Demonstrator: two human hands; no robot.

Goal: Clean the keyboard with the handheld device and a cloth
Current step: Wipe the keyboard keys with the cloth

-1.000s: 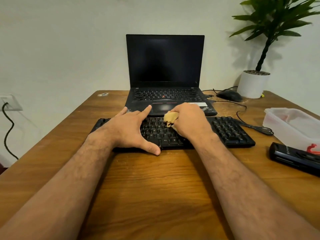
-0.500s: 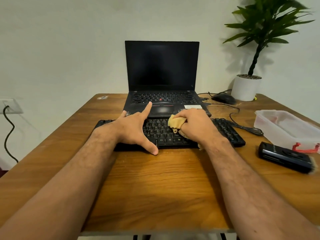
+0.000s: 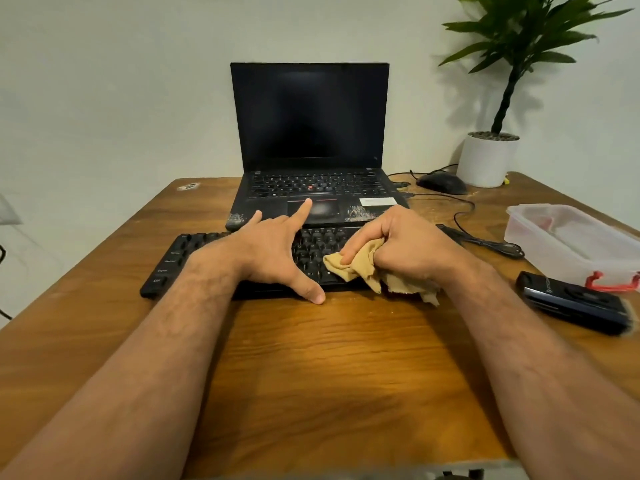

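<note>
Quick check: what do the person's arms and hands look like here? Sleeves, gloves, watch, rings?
Both forearms are bare all the way to the frame edge, no sleeves in view. The left hand and right hand wear no gloves. No watch, wristband or ring is visible. Both forearms are hairy.

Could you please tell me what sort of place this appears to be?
Probably a home or small-office desk: an open laptop on a wooden table, an external keyboard in front of it, and a potted plant against a plain wall.

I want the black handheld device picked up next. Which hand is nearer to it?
Right. The right hand holds the cloth on the keyboard, closer to the handheld device at the table's right edge. The left hand rests farther left on the keyboard.
</note>
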